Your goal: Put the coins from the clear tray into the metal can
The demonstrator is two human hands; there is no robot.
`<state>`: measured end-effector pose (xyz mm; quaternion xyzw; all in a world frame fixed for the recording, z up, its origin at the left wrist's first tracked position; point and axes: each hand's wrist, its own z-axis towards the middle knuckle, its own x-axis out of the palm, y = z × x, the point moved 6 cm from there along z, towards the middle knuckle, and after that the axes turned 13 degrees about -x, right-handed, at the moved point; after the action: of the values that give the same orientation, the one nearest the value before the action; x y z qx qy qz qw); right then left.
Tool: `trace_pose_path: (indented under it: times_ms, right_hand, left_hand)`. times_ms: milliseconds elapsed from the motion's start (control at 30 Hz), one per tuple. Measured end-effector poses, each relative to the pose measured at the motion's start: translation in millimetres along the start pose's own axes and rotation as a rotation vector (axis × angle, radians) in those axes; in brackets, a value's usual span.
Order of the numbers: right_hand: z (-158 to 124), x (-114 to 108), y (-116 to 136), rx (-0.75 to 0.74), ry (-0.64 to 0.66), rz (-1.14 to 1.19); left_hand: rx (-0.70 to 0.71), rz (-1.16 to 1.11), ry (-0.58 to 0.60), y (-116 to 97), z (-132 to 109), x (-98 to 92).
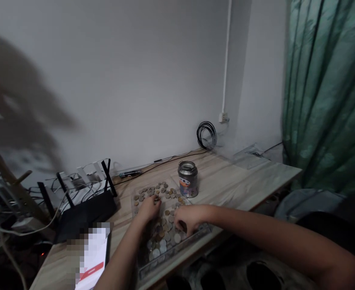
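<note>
The left hand [148, 207] and right hand [187, 219] curl fingers-down on the coins [160, 243] in the clear tray [177, 253] at the near edge of the surface [234, 181], their grip impossible to tell, and a heavy press could tip it off.

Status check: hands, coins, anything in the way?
Left hand fingertips down on coins in clear tray. Right hand curled over same coins, grip unclear. Jar stands beside tray's far edge, clear of both hands.

silver and brown coins [162, 225], green curtain [325, 92], black router [85, 211]
</note>
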<state>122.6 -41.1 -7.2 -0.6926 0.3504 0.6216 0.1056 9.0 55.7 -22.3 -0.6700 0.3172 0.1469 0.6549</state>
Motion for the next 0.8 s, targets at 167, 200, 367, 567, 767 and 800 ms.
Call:
trace_pose_path:
  times_ms: [167,200,367,567,767,800]
  right_hand:
    - [-3.8,5.1,3.5,0.004,0.086,0.009]
    - [-3.8,5.1,3.1,0.013,0.102,0.0]
    - [-8.0,13.2,-9.0,0.107,0.261,0.07]
    - [-10.0,2.9,-29.1,0.173,0.164,0.209]
    - [31.6,-62.4,-30.9,-0.01,-0.435,0.343]
    - [38.8,-68.6,-30.4,-0.015,-0.48,0.365]
  left_hand:
    - [-0.015,-0.039,0.01,2.2,-0.2,1.5]
    - [-0.017,-0.023,0.01,2.6,-0.1,1.7]
    - [0.03,0.065,0.004,1.4,1.0,2.5]
    - [-0.008,-0.151,0.056,-4.4,1.0,1.9]
    - [-0.339,-0.781,0.739,-5.1,-14.8,23.8]
    - [-0.365,-0.835,0.801,-5.0,-15.9,24.2]
